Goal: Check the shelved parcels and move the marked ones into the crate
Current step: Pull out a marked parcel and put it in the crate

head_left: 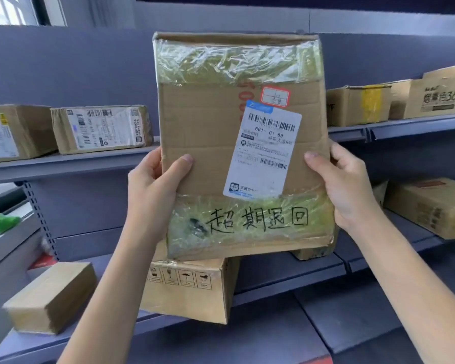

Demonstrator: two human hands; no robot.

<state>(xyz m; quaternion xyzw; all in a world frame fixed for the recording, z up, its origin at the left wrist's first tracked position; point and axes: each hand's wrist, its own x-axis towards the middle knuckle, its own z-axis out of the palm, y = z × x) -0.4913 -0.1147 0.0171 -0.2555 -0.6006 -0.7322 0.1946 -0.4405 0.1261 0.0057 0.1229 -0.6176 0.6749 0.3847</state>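
left hand (153,185), right hand (350,185) fingers clamped on marked parcel (205,143), upright before shelf (71,164).

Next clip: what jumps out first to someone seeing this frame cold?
A large taped cardboard parcel fills the centre, held upright before the grey shelves by the left hand and right hand at its side edges. Black handwritten characters run across its lower tape, below a white shipping label.

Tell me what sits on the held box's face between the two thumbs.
In the head view, between the left hand thumb and the right hand thumb, the held box shows bare cardboard and the white shipping label.
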